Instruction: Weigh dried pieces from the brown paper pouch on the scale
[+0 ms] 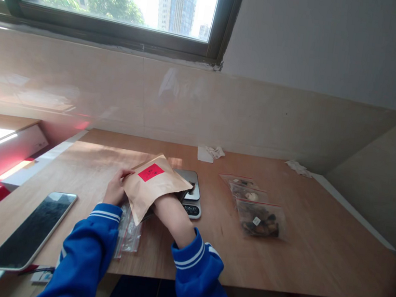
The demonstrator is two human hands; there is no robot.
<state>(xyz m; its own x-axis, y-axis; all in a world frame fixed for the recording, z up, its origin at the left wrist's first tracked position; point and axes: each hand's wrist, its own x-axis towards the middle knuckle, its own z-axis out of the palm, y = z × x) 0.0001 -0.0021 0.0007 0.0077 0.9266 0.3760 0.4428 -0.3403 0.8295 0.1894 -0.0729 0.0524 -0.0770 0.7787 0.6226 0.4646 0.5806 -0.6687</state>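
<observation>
Left hand point(115, 190): fingers pinch the left edge of the pouch point(152, 185). Right hand point(171, 203): inserted into the pouch mouth, fingers hidden; their state cannot be told. The pouch is flat kraft paper with a red label point(150, 172), long axis running from near-left to far-right, mouth towards the right, held above the desk point(314, 261) near the front edge centre. Behind it sits a scale point(192, 194). Clear empty bags point(129, 232) lie under the wrists. Right of the scale, three clear zip bags point(254, 207) hold dark dried pieces. A phone point(32, 229) lies at the front-left corner.
</observation>
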